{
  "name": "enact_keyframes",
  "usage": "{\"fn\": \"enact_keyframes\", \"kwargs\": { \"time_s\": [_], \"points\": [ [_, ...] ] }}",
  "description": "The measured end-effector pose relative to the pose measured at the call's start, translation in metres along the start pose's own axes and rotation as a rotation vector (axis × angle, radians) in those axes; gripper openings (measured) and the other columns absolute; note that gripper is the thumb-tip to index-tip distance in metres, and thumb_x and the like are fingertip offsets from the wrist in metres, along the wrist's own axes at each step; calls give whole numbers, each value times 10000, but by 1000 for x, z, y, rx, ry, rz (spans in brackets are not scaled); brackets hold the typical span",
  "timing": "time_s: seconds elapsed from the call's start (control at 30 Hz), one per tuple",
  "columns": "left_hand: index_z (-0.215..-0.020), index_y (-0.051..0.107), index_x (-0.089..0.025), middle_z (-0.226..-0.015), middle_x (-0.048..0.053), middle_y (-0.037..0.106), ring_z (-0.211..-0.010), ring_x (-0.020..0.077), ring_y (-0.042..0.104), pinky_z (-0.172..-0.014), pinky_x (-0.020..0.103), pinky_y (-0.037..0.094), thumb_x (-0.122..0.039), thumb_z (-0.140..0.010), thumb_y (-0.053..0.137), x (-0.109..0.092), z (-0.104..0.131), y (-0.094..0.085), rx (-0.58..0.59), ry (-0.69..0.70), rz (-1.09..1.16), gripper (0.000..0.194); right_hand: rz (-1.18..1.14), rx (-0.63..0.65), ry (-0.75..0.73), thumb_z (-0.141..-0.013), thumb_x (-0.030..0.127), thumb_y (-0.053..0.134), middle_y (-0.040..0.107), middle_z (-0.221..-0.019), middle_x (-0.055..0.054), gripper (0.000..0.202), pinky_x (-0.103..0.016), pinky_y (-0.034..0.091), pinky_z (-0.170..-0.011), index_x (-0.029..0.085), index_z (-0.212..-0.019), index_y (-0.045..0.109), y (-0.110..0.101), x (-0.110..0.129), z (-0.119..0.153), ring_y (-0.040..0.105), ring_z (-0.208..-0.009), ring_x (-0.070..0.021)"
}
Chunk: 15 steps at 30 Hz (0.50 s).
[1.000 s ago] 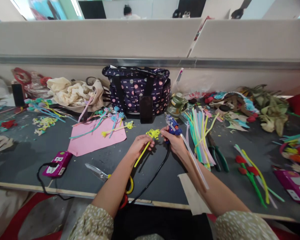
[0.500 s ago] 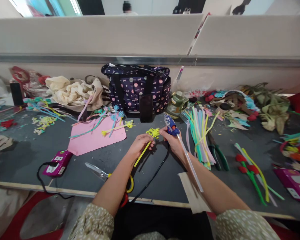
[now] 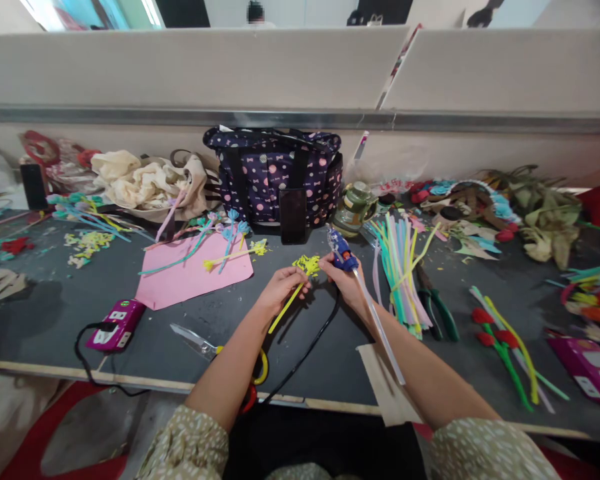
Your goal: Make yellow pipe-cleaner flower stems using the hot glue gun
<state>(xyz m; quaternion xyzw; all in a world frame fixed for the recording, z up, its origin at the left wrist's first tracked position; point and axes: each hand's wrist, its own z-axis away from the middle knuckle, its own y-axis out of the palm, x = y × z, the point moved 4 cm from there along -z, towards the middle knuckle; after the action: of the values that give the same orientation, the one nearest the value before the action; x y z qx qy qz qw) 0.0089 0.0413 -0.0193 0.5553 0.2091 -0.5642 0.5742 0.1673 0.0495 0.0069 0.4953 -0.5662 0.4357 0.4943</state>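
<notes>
My left hand (image 3: pixel 284 287) pinches a yellow pipe cleaner (image 3: pixel 285 312), whose lower end slants down toward me. At its upper end, just beyond my fingers, is a cluster of small yellow pieces (image 3: pixel 307 265); whether they are joined to the stem or lie on the table I cannot tell. In my right hand (image 3: pixel 343 279) is a blue hot glue gun (image 3: pixel 341 250), nozzle pointing away from me. A long clear glue stick (image 3: pixel 380 327) sticks out of its back over my forearm. The fingertips of my right hand are close to the yellow cluster.
Scissors (image 3: pixel 195 340) lie partly under my left forearm. A pink sheet (image 3: pixel 180 287) carries pipe-cleaner flowers. Right of me are bundled pipe cleaners (image 3: pixel 403 280) and green-handled pliers (image 3: pixel 443 313). A phone (image 3: pixel 293 217) leans on a dotted bag (image 3: pixel 275 173). A black cord (image 3: pixel 310 347) crosses the table.
Almost nothing differs. Both hands keep their places and their holds; the glue stick's rear end has shifted very slightly.
</notes>
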Motion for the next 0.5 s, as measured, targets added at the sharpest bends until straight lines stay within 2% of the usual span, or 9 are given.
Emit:
{"fn": "enact_keyframes", "kwargs": {
  "time_s": [0.27, 0.5],
  "points": [
    [-718, 567, -144, -655, 17, 618, -523, 86, 551, -485, 198, 413, -233, -676, 668, -2, 2, 2, 12, 9, -20, 141, 40, 9, -49, -711, 376, 707, 563, -651, 12, 209, -278, 427, -536, 212, -732, 580, -1, -4, -1, 494, -561, -133],
    [-712, 574, -138, -679, 21, 624, -538, 87, 556, -498, 202, 438, -253, -680, 683, -1, 1, 0, 24, 19, -38, 162, 72, 2, -119, -710, 341, 713, 590, -710, 4, 190, -299, 455, -610, 212, -733, 576, -1, 2, 1, 529, -619, -141]
  ]
}}
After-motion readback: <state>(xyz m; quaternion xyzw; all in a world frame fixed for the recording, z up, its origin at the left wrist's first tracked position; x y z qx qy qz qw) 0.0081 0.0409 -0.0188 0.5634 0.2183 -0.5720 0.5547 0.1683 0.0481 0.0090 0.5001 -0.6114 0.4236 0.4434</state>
